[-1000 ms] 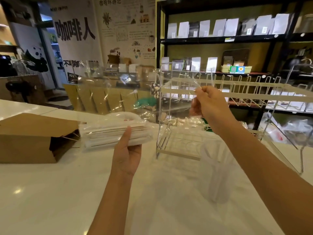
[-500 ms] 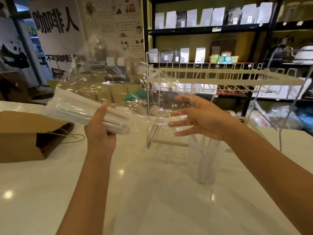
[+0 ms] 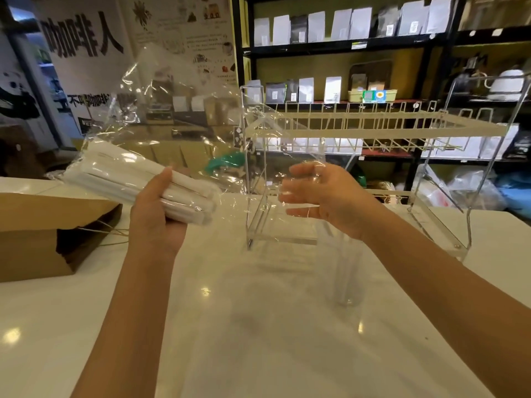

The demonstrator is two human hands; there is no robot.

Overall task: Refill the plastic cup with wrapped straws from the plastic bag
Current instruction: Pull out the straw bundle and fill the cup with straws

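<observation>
My left hand (image 3: 156, 216) grips a bundle of white wrapped straws (image 3: 129, 179) through a clear plastic bag (image 3: 178, 110). The bundle tilts up to the left, above the white counter. The bag's loose end billows up and to the right. My right hand (image 3: 321, 193) is at the bag's open end with fingers spread, and film lies over the fingers. A clear plastic cup (image 3: 344, 271) with a few straws in it stands on the counter below my right wrist.
A brown paper bag (image 3: 37, 234) lies on its side at the left of the white counter (image 3: 258, 340). A clear acrylic rack with a white wire shelf (image 3: 388, 130) stands behind the cup. Dark shelving with pouches fills the background.
My right hand let go of its pinch on the bag's edge, dropped lower and opened its fingers at the bag's mouth. My left hand tilted the straw bundle, its far end rising left.
</observation>
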